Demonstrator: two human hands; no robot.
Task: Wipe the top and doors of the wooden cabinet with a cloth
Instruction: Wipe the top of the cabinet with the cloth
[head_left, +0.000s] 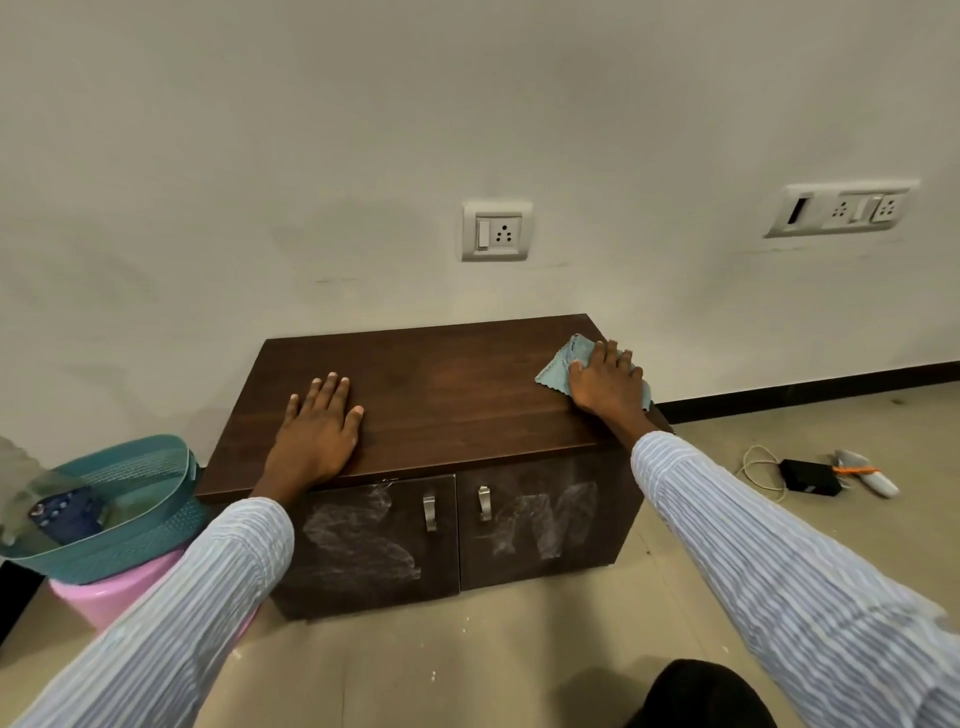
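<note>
Right hand (605, 376) presses cloth (561, 366) onto cabinet (441, 395) — left hand (317, 431) flat.

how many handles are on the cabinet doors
2. The left handle sits on the left door by its inner edge; the right handle is on the right door by its inner edge. None seems hidden.

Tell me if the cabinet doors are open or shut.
Shut: left door and right door lie flush in the cabinet front, handles side by side.
</note>
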